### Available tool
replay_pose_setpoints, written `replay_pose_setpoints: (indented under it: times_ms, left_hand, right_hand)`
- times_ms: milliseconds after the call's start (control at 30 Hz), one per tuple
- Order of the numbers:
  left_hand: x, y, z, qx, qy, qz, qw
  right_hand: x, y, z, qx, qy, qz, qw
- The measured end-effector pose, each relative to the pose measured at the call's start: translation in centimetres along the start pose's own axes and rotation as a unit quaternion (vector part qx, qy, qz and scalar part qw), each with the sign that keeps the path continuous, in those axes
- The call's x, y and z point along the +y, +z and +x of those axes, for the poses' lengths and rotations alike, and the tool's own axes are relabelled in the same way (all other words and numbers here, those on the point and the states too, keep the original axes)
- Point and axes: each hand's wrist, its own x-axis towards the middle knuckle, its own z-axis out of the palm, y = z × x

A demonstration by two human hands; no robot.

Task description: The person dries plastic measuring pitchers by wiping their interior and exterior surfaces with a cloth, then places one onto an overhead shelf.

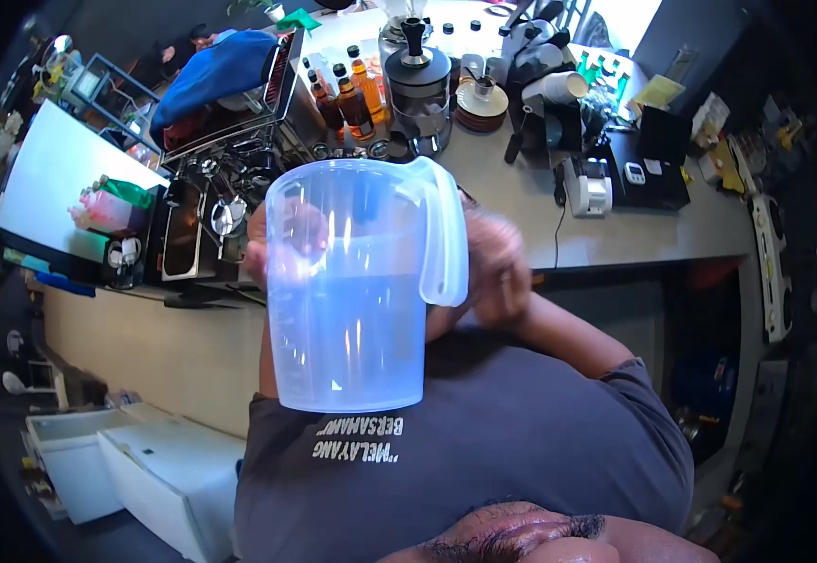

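Observation:
A large translucent plastic jug [352, 319] with a handle stands upright in the middle of the view, in front of the dark shirt [521, 422]. Behind its left side is my left hand [286, 239], partly seen through the plastic, with curled fingers at the wall. Just right of the jug's handle [446, 235] is my right hand [497, 267], smeared by motion; its fingers look bent, and whether they hold anything is unclear. The jug hides part of both hands. Its contents, if any, cannot be made out.
On the counter [652, 235] beyond are bottles [354, 108], a grinder [418, 94], stacked cups [558, 87] and a small white printer [588, 188]. Metal tools [225, 211] lie at the left, near a blue cloth [216, 84]. A white chest [174, 479] is at lower left.

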Motion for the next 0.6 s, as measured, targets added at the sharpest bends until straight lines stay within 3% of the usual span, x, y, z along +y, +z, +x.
replay_pose_setpoints:
  times_ms: [33,67,100,133,200,233,300,400,467,600]
  left_hand:
    - [-0.1,-0.8,1.1,-0.045,0.000,0.017,0.999]
    - [-0.2,-1.3,1.6,-0.089,0.001,0.035,0.995]
    - [-0.1,0.2,2.0,-0.061,-0.001,0.047,0.997]
    - [-0.4,0.3,2.1,-0.066,-0.021,0.069,0.995]
    - [-1.2,1.0,2.6,-0.079,-0.062,0.106,0.989]
    - [-1.8,2.3,2.8,-0.058,-0.067,0.145,0.985]
    - [-2.4,3.4,3.2,-0.055,-0.076,0.155,0.984]
    - [-2.9,3.8,3.7,-0.073,-0.047,0.219,0.972]
    - [-2.3,5.5,4.0,-0.110,-0.025,0.258,0.960]
    - [-1.4,9.5,5.5,-0.139,-0.118,0.440,0.879]
  right_hand:
    - [0.6,-1.6,0.7,0.001,0.001,-0.016,1.000]
    - [0.4,-2.8,1.1,0.027,0.080,0.120,0.989]
    - [-0.9,-3.9,2.7,0.075,0.150,0.256,0.952]
    - [-4.1,-4.6,6.3,0.115,0.171,0.437,0.876]
    - [-4.9,-4.8,8.8,0.079,0.050,0.292,0.952]
    - [-4.6,-5.7,9.6,-0.008,-0.041,0.115,0.992]
    - [-4.5,-7.1,10.5,-0.109,-0.111,-0.053,0.986]
    - [-3.3,-8.6,11.4,-0.126,-0.046,0.015,0.991]
    - [-1.3,-8.9,10.9,-0.074,0.123,0.136,0.980]
    - [-3.6,-8.7,10.4,-0.149,0.217,-0.107,0.959]
